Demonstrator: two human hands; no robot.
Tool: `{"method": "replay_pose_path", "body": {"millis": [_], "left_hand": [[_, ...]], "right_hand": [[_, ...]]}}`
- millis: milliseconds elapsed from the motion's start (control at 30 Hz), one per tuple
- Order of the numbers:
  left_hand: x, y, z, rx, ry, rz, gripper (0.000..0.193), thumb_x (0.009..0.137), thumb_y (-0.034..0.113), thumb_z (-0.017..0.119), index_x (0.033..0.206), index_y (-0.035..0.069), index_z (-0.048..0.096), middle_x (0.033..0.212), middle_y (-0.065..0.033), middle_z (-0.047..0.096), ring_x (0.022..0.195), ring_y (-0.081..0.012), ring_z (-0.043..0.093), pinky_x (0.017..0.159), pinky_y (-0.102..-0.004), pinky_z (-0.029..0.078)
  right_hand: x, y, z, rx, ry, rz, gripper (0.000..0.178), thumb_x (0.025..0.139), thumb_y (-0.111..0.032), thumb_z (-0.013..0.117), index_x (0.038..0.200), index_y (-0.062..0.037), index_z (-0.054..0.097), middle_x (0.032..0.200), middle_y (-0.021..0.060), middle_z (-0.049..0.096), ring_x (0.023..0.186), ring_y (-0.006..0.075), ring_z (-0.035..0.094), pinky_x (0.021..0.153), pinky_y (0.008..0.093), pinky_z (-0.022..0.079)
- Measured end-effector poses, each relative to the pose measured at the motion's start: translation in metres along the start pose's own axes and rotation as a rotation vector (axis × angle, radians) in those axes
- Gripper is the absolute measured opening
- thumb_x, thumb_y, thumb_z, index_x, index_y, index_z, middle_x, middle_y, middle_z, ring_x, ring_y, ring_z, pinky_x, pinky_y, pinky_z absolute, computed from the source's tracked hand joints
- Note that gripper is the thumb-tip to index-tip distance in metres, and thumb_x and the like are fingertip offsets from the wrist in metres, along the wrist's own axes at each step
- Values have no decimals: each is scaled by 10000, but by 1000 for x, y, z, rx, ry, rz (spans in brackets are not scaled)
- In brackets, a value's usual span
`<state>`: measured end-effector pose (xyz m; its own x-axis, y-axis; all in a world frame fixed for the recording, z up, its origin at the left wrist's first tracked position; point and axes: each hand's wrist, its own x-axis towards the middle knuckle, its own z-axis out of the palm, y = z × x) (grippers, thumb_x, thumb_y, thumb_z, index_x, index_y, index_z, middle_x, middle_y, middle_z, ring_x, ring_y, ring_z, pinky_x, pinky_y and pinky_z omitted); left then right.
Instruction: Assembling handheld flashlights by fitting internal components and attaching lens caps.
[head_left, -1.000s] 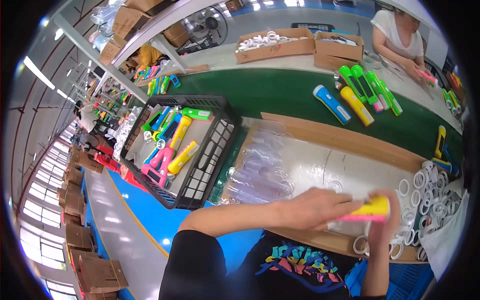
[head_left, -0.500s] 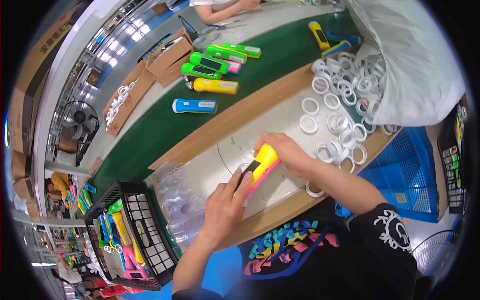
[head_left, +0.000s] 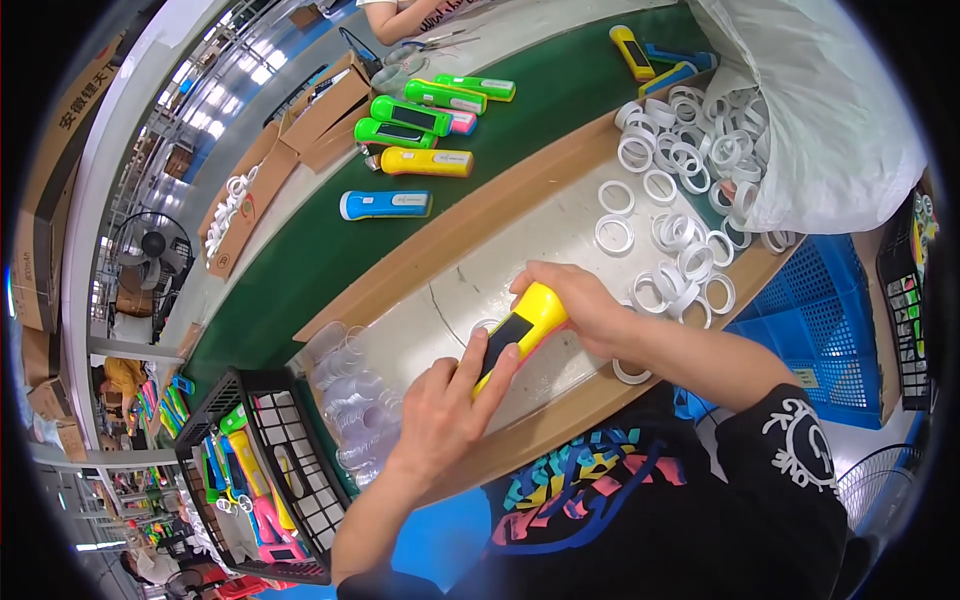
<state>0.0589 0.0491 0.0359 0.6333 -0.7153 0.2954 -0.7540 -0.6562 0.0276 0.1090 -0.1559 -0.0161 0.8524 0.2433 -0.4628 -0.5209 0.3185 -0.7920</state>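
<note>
Over a shallow cardboard tray [head_left: 385,285], a yellow and pink flashlight [head_left: 541,306] with a dark panel is held between my two hands. My left hand [head_left: 443,405] grips its lower body, with fingers along the panel. Around the wide head end curls my right hand [head_left: 574,306]; some of its fingers are hidden behind the flashlight. White rings [head_left: 684,285] lie at the tray's right end, several of them heaped. Clear round lenses [head_left: 365,415] are stacked at the tray's left end, beside my left forearm.
Beyond the tray, green, blue and yellow flashlights [head_left: 427,162] lie on the green bench [head_left: 300,260]. A black crate [head_left: 300,470] of flashlights stands at left. A white sack [head_left: 815,120] leans over the rings. A blue basket [head_left: 815,325] is at right. A co-worker's arm [head_left: 395,20] shows across the bench.
The flashlight has turned slightly in my hands, so less of its pink side shows. My head view has shifted a little; both hands keep their hold.
</note>
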Motion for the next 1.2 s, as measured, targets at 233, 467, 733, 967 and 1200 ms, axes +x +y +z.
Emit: {"method": "replay_pose_path", "body": {"millis": [233,467,733,967,1200], "left_hand": [[-15,-4,-29,-936,-252,-534,592,702,94,705,1264,67,521,1177,-156,598,1110,-261,575,874,-331,473],[9,0,6,-187,-125,-72,691,538,0,647,1215,91,544,1176,-145,577,711,-243,582,615,-332,517],[5,10,-3,-694,-79,-393,583,756,109,699,1290,30,478,1072,-186,626,936,-269,647,801,-327,499],[-15,13,37,-2092,98,-1000,605,787,159,694,1316,42,426,1093,-202,596,682,-223,615,553,-285,506],[-37,54,66,-2270,171,-1136,666,870,526,515,1302,28,420,1090,-138,563,762,-197,566,622,-281,464]], "right_hand": [[-24,-14,-10,-776,-378,-1034,436,936,-316,350,1231,-28,489,1232,118,516,1172,250,484,1014,376,345],[9,3,-18,139,-143,161,325,922,-243,397,935,-2,614,907,132,636,882,215,602,821,326,470],[-12,-14,-18,-328,-214,-467,380,936,-322,362,910,-9,575,891,94,584,830,170,547,804,295,422],[0,-29,-8,168,-256,-84,453,970,-382,347,1159,-19,542,1107,124,591,1038,207,569,906,347,432],[-12,-3,-1,308,-261,-167,346,955,-272,461,1192,-21,484,1147,145,551,1074,210,549,941,371,429]]}}
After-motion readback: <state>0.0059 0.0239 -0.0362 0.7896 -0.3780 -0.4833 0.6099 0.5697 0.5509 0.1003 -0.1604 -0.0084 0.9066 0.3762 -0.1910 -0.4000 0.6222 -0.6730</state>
